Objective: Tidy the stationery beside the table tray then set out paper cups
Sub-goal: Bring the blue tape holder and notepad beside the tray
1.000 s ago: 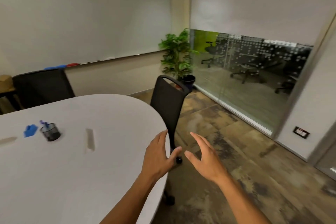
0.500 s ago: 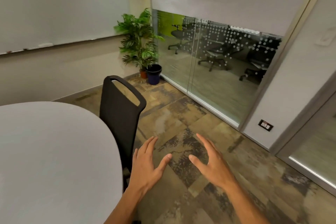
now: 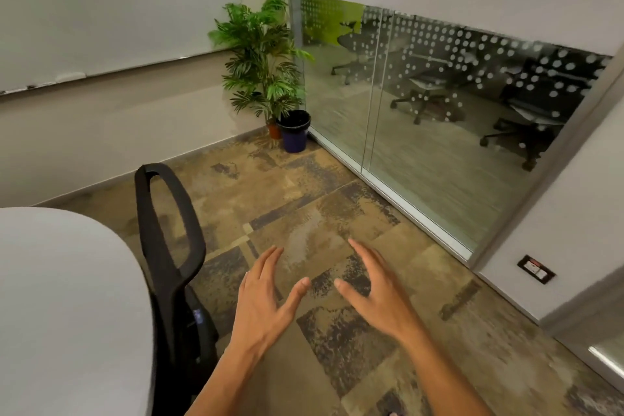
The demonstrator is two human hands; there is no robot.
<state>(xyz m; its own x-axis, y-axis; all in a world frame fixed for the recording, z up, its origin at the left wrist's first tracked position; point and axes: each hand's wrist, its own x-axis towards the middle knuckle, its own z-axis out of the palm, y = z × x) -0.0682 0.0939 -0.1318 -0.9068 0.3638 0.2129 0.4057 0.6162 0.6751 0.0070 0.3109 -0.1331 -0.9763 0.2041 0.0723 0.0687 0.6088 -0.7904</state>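
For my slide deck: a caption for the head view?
Both open hands, left hand and right hand, over floor beside black chair.

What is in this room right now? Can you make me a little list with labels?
left hand: open, empty, over the floor
right hand: open, empty, over the floor
table: white, rounded edge, bottom left
chair: black, pushed against the table
plant: green, in the corner
bin: dark, beside the plant
stationery, cups: not in view

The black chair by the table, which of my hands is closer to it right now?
Left. Your left hand hovers open just right of the black chair; your right hand is farther right, over the floor.
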